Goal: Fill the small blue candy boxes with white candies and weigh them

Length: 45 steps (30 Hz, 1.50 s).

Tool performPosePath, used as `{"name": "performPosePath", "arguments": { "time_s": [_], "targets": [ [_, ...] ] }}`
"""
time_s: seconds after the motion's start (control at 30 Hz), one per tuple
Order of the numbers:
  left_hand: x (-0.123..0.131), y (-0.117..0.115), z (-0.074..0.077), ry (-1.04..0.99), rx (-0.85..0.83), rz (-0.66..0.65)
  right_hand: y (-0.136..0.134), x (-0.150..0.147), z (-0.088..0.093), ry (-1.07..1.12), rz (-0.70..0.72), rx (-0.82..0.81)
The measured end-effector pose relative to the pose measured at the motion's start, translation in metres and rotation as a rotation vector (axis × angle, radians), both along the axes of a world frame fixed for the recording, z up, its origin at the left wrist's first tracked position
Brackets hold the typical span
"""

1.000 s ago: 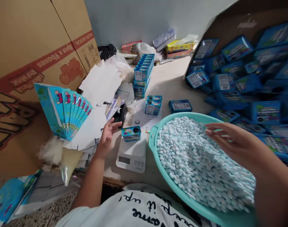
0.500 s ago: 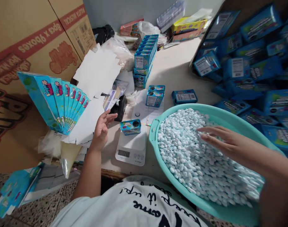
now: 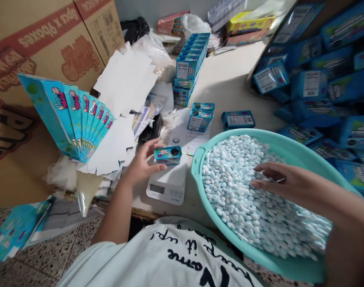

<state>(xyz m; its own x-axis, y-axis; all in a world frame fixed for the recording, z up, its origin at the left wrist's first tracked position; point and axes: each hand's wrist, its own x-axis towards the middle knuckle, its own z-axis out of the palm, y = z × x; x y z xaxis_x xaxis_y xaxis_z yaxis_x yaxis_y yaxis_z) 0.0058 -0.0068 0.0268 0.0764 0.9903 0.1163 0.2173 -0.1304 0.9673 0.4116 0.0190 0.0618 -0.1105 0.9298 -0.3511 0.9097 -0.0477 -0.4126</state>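
My left hand (image 3: 142,162) reaches to a small blue candy box (image 3: 168,154) that stands on a white kitchen scale (image 3: 167,184); thumb and fingers are spread around the box's left end, touching it or nearly so. My right hand (image 3: 277,180) lies in a teal basin (image 3: 200,157) heaped with small pale blue and white candies (image 3: 241,199). Its fingers are curled into the candies, and whether they hold any is hidden.
A fan of flat blue cartons (image 3: 77,119) leans on large cardboard boxes (image 3: 35,48) at left, with white card sheets (image 3: 122,87) beside. A black tape dispenser (image 3: 150,128), stacked blue boxes (image 3: 189,63) and loose ones (image 3: 238,119) stand behind the scale. An open carton of blue boxes (image 3: 325,71) fills the right.
My left hand moved right from the tape dispenser to the box on the scale. My right hand came down from above the basin into the candies and curled.
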Motion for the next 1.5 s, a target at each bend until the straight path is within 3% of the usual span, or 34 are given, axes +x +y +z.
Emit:
{"name": "performPosePath", "arguments": {
  "time_s": [0.17, 0.5, 0.7, 0.83, 1.0, 1.13, 1.2, 1.3, 1.37, 1.5],
  "targets": [
    [0.013, 0.003, -0.01, 0.069, -0.029, 0.139, 0.001, -0.004, 0.002, 0.049, -0.042, -0.134],
    [0.01, 0.004, -0.01, 0.124, -0.045, 0.083, 0.0, 0.003, -0.004, 0.053, -0.037, -0.144],
    [0.007, 0.002, -0.008, 0.09, 0.025, 0.091, 0.0, 0.001, -0.003, 0.05, -0.082, -0.184],
    [0.004, 0.003, -0.007, 0.108, 0.044, 0.095, 0.0, 0.003, -0.003, 0.033, -0.037, -0.213],
    [0.008, 0.002, -0.008, 0.15, -0.049, 0.085, -0.004, 0.001, 0.01, -0.004, 0.092, -0.18],
    [0.017, 0.005, -0.007, 0.198, -0.042, 0.206, -0.01, -0.007, 0.028, 0.027, 0.113, -0.124],
    [0.024, 0.009, 0.002, 0.208, 0.035, 0.307, -0.012, -0.008, 0.035, 0.076, 0.08, -0.074],
    [0.043, 0.014, 0.031, 0.2, 0.208, 0.357, -0.015, -0.003, 0.043, 0.123, -0.031, 0.067],
    [0.062, 0.013, 0.054, 0.221, 0.298, 0.267, -0.017, 0.0, 0.051, 0.155, -0.121, 0.176],
    [0.113, 0.002, 0.085, 0.229, 0.343, -0.109, -0.022, -0.006, 0.077, 0.278, -0.246, 0.486]
  ]
}}
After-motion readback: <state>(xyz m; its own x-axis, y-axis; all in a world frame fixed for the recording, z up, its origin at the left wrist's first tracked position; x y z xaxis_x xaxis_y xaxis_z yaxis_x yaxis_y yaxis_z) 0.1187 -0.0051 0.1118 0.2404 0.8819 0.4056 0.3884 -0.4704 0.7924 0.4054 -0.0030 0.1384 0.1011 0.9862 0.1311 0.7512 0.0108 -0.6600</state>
